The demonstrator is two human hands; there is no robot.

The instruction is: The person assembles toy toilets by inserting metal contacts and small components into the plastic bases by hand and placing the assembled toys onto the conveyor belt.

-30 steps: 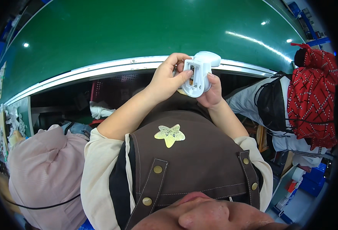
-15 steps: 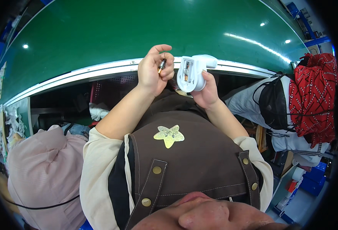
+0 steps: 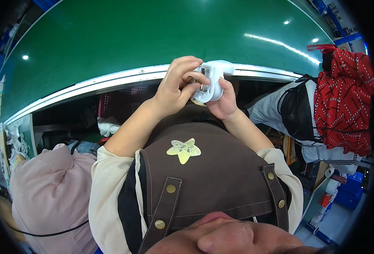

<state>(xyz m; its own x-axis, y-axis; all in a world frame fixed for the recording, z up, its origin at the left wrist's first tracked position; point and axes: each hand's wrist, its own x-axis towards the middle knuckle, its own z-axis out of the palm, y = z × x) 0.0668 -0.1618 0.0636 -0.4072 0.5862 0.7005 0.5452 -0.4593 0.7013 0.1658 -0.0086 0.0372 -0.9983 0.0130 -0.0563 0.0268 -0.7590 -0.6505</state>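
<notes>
A white plastic device [image 3: 216, 80] with a rounded body and a short side stub is gripped by my right hand [image 3: 224, 103] over the table's near edge. Its open battery compartment faces my left hand [image 3: 176, 86], whose fingers partly cover it. A small cylindrical battery [image 3: 190, 79] shows end-on between the curled fingers of that hand, right beside the compartment. Another battery [image 3: 202, 87] seems to lie inside the compartment, mostly hidden by the fingers.
The green tabletop [image 3: 174, 29] with its pale metal edge [image 3: 123, 79] spans the far side. Pink cloth [image 3: 53, 186] is at left. A red patterned cloth bundle [image 3: 343, 101] and a black bag [image 3: 297, 110] are at right.
My left hand has moved right with the battery, from beside the white device to its compartment. My right hand keeps hold of the device, which has turned slightly.
</notes>
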